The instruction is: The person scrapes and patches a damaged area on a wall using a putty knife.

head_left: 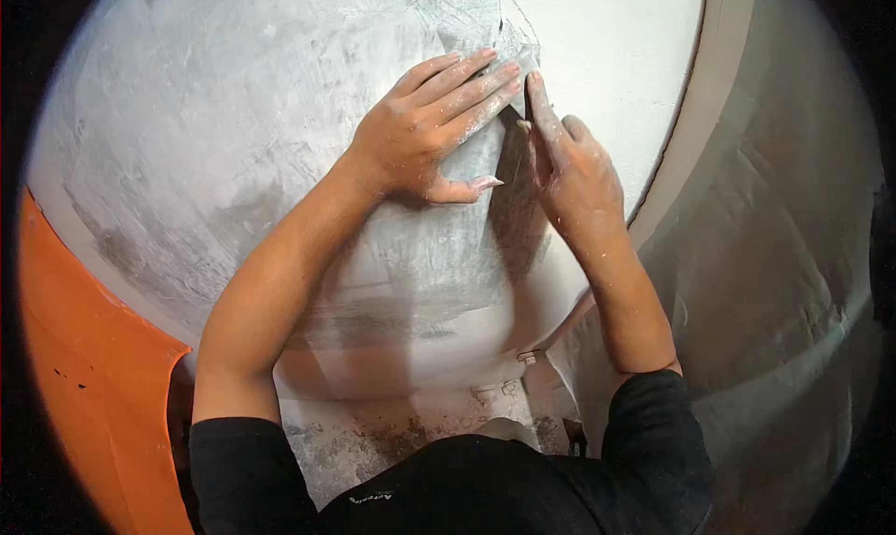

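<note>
A large curved panel (215,143) fills the upper middle, smeared with grey-white filler on its left and plain white on its right. My left hand (425,129) lies open on it, its fingers stretched together toward the upper right and the thumb apart. Beside those fingertips, my right hand (574,166) is partly closed, with its index finger pointing up along a dark thin edge (528,101). Whether that edge belongs to a sheet or blade in this hand, or is shadow, I cannot make out. Pale dust coats the fingers of both hands.
Orange sheeting (93,376) hangs at the left. Grey-brown sheeting (756,283) covers the right side, beyond the panel's dark edge gap. Below the panel, a stained, speckled floor (364,446) shows in front of my body.
</note>
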`<act>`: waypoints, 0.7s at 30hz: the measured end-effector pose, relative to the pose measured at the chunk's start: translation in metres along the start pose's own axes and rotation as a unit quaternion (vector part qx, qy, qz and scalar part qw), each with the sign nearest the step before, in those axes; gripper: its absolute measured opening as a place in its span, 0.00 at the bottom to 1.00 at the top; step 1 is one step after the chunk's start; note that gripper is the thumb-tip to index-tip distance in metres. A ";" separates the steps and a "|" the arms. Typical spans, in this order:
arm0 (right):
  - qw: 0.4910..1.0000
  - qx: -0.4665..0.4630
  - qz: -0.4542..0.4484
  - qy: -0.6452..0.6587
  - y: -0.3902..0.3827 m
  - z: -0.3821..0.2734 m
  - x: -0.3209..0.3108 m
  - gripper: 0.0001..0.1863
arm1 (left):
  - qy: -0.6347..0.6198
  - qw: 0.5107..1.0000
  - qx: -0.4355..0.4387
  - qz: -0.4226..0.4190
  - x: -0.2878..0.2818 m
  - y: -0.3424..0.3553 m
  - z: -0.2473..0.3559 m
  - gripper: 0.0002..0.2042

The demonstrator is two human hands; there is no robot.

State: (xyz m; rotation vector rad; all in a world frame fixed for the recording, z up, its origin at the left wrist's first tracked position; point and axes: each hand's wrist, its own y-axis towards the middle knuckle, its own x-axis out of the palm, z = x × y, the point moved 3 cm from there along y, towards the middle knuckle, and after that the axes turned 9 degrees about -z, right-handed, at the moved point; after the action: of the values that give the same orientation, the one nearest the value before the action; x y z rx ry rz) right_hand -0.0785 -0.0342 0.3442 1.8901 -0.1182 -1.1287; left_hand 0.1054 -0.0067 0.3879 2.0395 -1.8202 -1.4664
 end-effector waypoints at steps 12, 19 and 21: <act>0.999 -0.037 -0.013 -0.026 0.013 0.000 -0.020 0.33 | -0.051 0.998 -0.030 0.024 -0.002 0.002 -0.003 0.46; 0.997 -0.001 -0.056 -0.046 0.004 0.006 -0.015 0.33 | -0.004 0.999 0.005 -0.038 0.001 0.000 -0.003 0.46; 0.998 -0.041 0.000 -0.042 0.013 0.002 -0.019 0.33 | -0.058 0.998 -0.007 0.040 0.000 0.003 -0.007 0.47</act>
State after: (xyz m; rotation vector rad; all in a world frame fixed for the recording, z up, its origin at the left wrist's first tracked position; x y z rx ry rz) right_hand -0.0861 -0.0337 0.3656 1.7707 -0.1177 -1.1952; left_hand 0.1076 -0.0109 0.3931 1.8892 -1.9026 -1.6007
